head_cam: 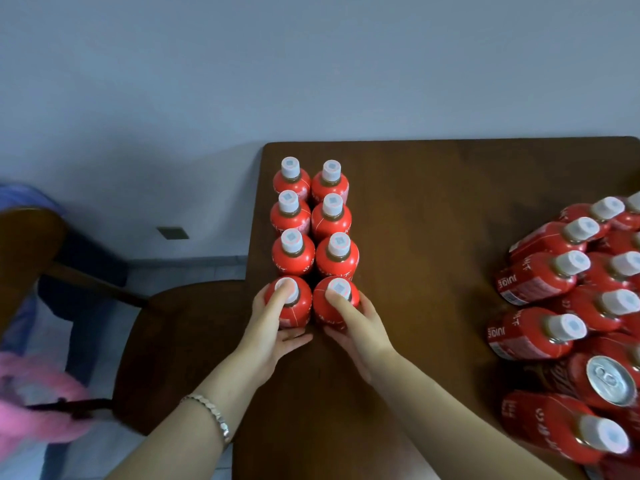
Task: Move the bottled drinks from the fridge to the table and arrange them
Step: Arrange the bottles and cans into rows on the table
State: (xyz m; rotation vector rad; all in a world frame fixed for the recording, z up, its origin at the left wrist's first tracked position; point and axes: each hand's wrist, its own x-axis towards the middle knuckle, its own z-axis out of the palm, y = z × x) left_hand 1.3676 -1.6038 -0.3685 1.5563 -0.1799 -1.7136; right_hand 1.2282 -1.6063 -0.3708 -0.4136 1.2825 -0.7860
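The left grip [273, 329] curls round the nearest left bottle [298, 308], forefinger on its white cap; the right grip [358, 329] clasps the nearest right bottle [320, 310] likewise. Both bottles end two upright rows [330, 223] of red bottles by the table [433, 237]'s left edge. The tumbled bottles [540, 278] at the right edge read "JUICE".

I see 8 red bottles [293, 261] w/ white caps, all upright on the brown table [433, 202]. They stand in 2 cols of 4 near its left edge, packed tight. The front-left bottle [292, 308] is gripped by the left hand [273, 327] and the front-right bottle [330, 311] by the right hand [356, 327], w/ a finger over each cap. At the table's right edge there's a second bunch [540, 275] of the same bottles, crowded together, "JUICE" on the labels, some cut off by the frame.
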